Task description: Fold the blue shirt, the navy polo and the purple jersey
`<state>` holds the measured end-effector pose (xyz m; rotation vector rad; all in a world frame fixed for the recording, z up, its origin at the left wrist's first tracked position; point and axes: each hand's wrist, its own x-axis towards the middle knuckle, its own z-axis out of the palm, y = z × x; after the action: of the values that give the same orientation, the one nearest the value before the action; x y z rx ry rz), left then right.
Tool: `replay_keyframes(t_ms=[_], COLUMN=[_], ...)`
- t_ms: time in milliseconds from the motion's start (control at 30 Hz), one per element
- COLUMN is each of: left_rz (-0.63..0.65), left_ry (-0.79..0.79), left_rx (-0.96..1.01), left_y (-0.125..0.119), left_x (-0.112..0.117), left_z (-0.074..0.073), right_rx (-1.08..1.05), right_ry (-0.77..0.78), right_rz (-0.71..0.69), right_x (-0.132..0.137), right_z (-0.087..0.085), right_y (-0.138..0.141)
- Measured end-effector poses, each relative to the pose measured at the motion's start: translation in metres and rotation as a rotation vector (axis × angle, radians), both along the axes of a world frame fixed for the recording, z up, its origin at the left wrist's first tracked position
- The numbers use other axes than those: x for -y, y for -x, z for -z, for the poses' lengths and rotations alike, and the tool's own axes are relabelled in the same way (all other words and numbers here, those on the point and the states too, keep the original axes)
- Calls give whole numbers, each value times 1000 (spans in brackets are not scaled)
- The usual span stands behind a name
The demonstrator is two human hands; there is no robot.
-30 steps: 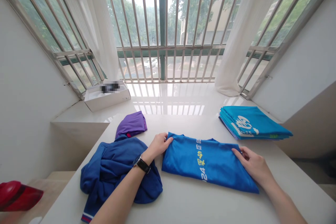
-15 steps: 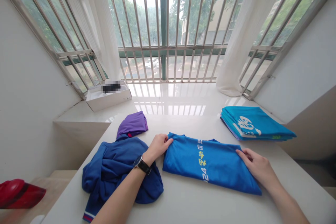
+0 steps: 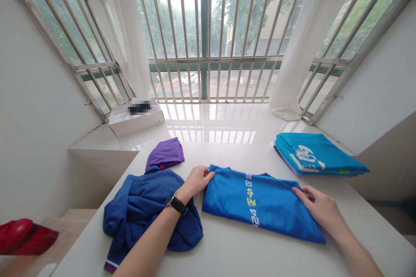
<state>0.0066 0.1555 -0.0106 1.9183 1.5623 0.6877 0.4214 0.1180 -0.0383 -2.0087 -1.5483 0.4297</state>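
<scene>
A folded bright-blue T-shirt (image 3: 227,194) with white and yellow lettering lies on the white table in front of me. My left hand (image 3: 198,180) pinches its upper left corner between thumb and fingers; a black-strapped watch (image 3: 176,203) is on that wrist. At the upper right corner, my right hand (image 3: 318,207) grips the cloth, thumb on top and fingers curled at the edge. Under and beside my left forearm is a crumpled navy garment (image 3: 146,199) with a striped cuff. A purple folded cloth (image 3: 166,152) sits just behind it.
On the table's right side stands a stack of folded shirts (image 3: 328,151), a turquoise one on top. A white box (image 3: 138,123) rests on the window sill (image 3: 182,117) at the left. Something red (image 3: 29,238) is low at the far left. White curtains (image 3: 289,52) hang by the barred window.
Both hands keep their hold on the blue T-shirt's corners, and the shirt stays put. Only the camera view has shifted very slightly.
</scene>
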Motion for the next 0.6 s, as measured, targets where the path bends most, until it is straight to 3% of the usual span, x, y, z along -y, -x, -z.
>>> replay_keyframes(t_ms=[600], left_rz=[-16], left_ry=[-36], left_rx=[-22], left_y=[-3], left_x=[5], left_z=[-5], right_rx=[-32], right_ry=[-81], right_rz=[24], right_x=[8], right_z=[-7], right_y=[13])
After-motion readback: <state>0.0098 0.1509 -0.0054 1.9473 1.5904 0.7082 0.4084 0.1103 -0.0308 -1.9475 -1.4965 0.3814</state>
